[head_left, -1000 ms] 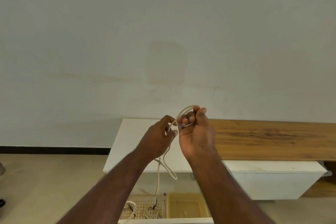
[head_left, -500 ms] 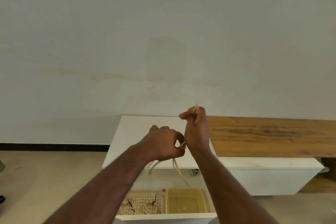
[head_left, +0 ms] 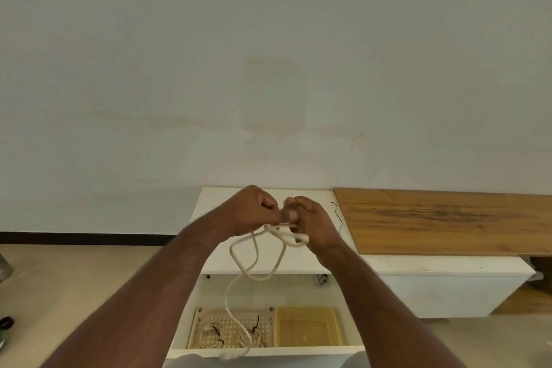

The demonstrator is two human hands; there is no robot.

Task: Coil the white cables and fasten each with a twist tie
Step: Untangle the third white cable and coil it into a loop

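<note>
I hold a white cable (head_left: pixel 256 260) in front of me with both hands. My left hand (head_left: pixel 251 212) pinches the cable near the top of its loops, fingers curled. My right hand (head_left: pixel 310 224) grips the gathered loops beside it, fingers curled round them. Loose loops hang below my hands and one strand trails down into the open drawer. A thin black twist tie (head_left: pixel 339 216) lies on the white cabinet top (head_left: pixel 215 203), just right of my right hand. Two coiled white cables (head_left: pixel 212 337) fastened with black ties lie in a perforated tray (head_left: pixel 234 312).
A yellow plastic bin (head_left: pixel 307 330) sits right of the perforated tray in the open drawer (head_left: pixel 268 351). A wooden board (head_left: pixel 448 221) covers the right part of the low white cabinet. A plain wall rises behind. Tan floor lies at the left.
My hands have come together side by side at the same height. My right hand dropped from its raised position. More cable hangs in loops below my hands than before.
</note>
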